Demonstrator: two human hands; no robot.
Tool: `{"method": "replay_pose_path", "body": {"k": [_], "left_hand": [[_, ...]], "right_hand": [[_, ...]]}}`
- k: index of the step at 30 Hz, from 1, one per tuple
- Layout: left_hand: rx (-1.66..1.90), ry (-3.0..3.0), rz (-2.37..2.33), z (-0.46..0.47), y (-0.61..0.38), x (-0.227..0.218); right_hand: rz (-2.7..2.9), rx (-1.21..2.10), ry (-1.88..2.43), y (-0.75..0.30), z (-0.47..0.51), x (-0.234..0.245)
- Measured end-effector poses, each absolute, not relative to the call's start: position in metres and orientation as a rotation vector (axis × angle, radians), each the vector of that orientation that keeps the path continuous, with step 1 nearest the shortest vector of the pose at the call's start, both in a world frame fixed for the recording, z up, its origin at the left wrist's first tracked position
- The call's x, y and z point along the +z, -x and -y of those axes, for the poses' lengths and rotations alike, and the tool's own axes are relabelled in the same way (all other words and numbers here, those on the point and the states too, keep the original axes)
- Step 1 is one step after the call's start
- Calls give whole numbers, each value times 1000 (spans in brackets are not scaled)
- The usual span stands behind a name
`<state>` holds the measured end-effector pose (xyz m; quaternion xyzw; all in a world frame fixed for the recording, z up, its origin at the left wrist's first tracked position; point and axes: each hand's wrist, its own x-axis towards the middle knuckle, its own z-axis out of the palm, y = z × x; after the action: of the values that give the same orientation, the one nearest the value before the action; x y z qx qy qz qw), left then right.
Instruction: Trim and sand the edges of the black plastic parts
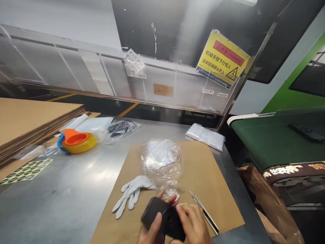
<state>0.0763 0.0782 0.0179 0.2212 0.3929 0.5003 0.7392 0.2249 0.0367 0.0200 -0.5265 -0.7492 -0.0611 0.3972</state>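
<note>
My left hand (pixel 152 230) grips a black, rounded, box-like device (pixel 156 211) low in the view, thumb on the near face and fingertips showing behind it. On the device's right end, my right hand (pixel 195 223) closes its fingers; motion blurs the details there. A flat brown cardboard sheet (pixel 200 173) lies below both hands. To their left rests a white glove (pixel 134 191), and to the right a utility knife (pixel 205 213). Just beyond the hands is a crumpled clear plastic bag (pixel 162 157) with something white in it.
Stacked cardboard (pixel 33 118) stands at left, near a tape roll in an orange dispenser (pixel 78 140) and a sticker sheet (pixel 26 171). White packets (pixel 205 135) lie at the table's back right. A clear panel (pixel 152 78) rises behind; a green conveyor (pixel 269 139) runs right.
</note>
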Motion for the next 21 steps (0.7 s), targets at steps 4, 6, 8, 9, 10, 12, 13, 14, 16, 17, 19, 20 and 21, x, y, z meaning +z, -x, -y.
{"method": "replay_pose_path", "body": {"k": [4, 6, 8, 9, 10, 12, 13, 14, 16, 17, 19, 20, 21], "left_hand": [[1158, -624, -975, -66, -67, 26], [1075, -857, -948, -61, -51, 23], [973, -1084, -880, -56, -36, 19], [938, -1182, -857, -54, -29, 18], [918, -1262, -855, -53, -24, 16], [904, -1367, -918, -52, -17, 16], [899, -1406, -960, -52, -15, 16], [886, -1448, -979, -52, -15, 17], [865, -1560, -923, -51, -15, 19], [869, -1625, -865, -51, -15, 21], [894, -1742, -790, -49, -15, 24], [894, -1792, -794, -47, -14, 25], [877, -1828, -816, -46, -12, 26]], "right_hand": [[1941, 51, 1556, -216, -43, -19], [1928, 67, 1727, -225, -49, -30], [1956, 113, 1728, -230, -50, -36], [1968, 155, 1706, -231, -48, -35], [1975, 187, 1694, -229, -45, -31], [1966, 257, 1656, -223, -35, -13], [1973, 294, 1606, -217, -30, 0], [1983, 333, 1508, -210, -25, 14], [2084, 345, 1171, -195, -19, 40], [2116, 295, 1008, -187, -17, 50], [2166, 244, 851, -177, -17, 61], [2178, 245, 843, -174, -17, 63], [2184, 266, 866, -173, -16, 63]]}}
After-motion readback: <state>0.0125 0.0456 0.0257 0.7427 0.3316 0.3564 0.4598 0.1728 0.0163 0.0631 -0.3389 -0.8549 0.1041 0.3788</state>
